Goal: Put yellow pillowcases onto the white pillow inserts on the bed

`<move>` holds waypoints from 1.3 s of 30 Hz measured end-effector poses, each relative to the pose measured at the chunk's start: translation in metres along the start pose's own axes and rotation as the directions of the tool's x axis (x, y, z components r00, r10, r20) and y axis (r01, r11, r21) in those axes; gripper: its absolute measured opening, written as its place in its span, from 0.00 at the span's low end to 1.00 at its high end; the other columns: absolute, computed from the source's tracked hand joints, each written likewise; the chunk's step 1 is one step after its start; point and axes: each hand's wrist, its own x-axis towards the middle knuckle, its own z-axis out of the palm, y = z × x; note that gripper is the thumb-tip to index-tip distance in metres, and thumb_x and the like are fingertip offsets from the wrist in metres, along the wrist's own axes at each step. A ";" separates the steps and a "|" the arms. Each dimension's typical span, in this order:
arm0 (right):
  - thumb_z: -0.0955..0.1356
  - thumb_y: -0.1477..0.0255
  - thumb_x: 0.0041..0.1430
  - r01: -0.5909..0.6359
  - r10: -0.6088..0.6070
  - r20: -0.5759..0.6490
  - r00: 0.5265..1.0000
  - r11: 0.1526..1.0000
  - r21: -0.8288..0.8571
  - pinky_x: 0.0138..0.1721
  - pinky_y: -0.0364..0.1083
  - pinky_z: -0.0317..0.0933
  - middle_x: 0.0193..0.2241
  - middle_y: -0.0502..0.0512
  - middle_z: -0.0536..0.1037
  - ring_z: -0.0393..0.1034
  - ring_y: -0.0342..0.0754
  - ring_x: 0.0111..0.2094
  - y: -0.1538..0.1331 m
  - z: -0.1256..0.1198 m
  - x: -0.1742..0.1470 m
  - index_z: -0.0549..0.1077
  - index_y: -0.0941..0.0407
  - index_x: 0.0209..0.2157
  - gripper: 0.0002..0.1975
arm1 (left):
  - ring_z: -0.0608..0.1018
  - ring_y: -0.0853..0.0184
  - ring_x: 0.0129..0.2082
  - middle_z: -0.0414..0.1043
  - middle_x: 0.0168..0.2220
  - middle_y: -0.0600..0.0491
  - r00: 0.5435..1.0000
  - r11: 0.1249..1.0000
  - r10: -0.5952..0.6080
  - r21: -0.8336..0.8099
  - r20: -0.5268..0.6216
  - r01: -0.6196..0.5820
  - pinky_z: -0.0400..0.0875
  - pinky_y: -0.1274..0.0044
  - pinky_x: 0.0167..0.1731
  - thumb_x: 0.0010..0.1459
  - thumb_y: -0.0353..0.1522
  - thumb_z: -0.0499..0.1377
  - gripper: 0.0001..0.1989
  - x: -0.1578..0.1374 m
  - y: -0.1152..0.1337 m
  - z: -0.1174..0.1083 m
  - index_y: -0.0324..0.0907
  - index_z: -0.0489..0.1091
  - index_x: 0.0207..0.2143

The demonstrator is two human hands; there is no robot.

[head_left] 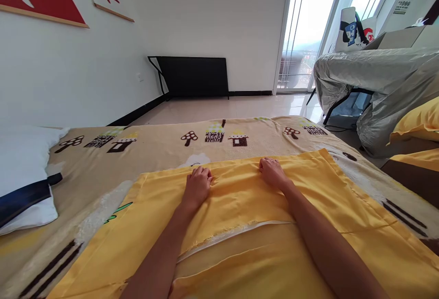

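A yellow pillowcase (240, 198) lies spread over the patterned bed blanket (161, 146). Across its near part runs a long slit with a frayed edge and a white strip; a paler yellow layer shows inside it. My left hand (199, 182) is closed on the cloth close to its far edge, left of the middle, with the fingers curled under. Farther right along that edge, my right hand (271, 171) also grips the fabric, its fingers bent. Between both hands the cloth is slightly wrinkled. The fingertips of each hand are partly hidden.
On the left lies a white pillow (24, 171) with a dark blue band. Yellow cushions (418, 120) sit at the right edge. Beyond the bed, a black folded frame (194, 77) leans on the wall, and a table with a silver cover (370, 70) stands near the glass door.
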 end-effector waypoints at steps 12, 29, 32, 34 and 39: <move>0.55 0.75 0.64 -0.130 0.135 -0.016 0.991 0.979 0.160 0.31 0.44 0.51 0.34 0.57 0.76 0.69 0.49 0.35 -0.006 0.002 0.000 0.64 0.56 0.40 0.10 | 0.77 0.56 0.29 0.74 0.26 0.46 0.987 0.970 -0.145 0.190 -0.064 0.155 0.65 0.71 0.31 0.66 0.33 0.40 0.15 -0.002 0.014 -0.004 0.38 0.63 0.43; 0.62 0.73 0.59 0.350 -0.401 0.144 0.905 0.891 0.288 0.56 0.48 0.55 0.56 0.58 0.69 0.63 0.50 0.57 -0.045 0.001 -0.019 0.66 0.56 0.55 0.21 | 0.57 0.66 0.64 0.53 0.65 0.49 0.936 0.958 0.284 -0.014 0.208 -0.287 0.52 0.71 0.62 0.64 0.31 0.44 0.24 -0.014 0.047 0.004 0.38 0.55 0.62; 0.59 0.67 0.64 0.443 -0.497 0.229 0.837 0.861 0.250 0.64 0.56 0.40 0.66 0.61 0.51 0.43 0.53 0.66 -0.042 0.016 -0.022 0.52 0.58 0.65 0.29 | 0.53 0.65 0.66 0.49 0.66 0.48 0.921 0.956 0.289 -0.031 0.262 -0.291 0.48 0.68 0.63 0.65 0.35 0.43 0.26 -0.016 0.046 0.013 0.38 0.50 0.64; 0.57 0.60 0.65 0.387 -0.434 0.238 0.869 0.896 0.218 0.65 0.59 0.31 0.67 0.57 0.45 0.35 0.51 0.68 -0.036 0.022 -0.021 0.48 0.55 0.66 0.31 | 0.51 0.63 0.66 0.46 0.67 0.50 0.930 0.966 0.253 -0.018 0.267 -0.258 0.46 0.62 0.64 0.65 0.38 0.42 0.27 -0.015 0.039 0.017 0.42 0.49 0.65; 0.55 0.56 0.65 0.305 -0.322 0.143 0.936 0.944 0.125 0.65 0.57 0.30 0.67 0.54 0.45 0.35 0.47 0.68 -0.033 0.030 -0.016 0.49 0.53 0.66 0.31 | 0.47 0.64 0.67 0.41 0.68 0.53 0.947 0.977 0.200 0.020 0.253 -0.212 0.42 0.59 0.64 0.65 0.40 0.41 0.27 -0.008 0.030 0.023 0.48 0.47 0.65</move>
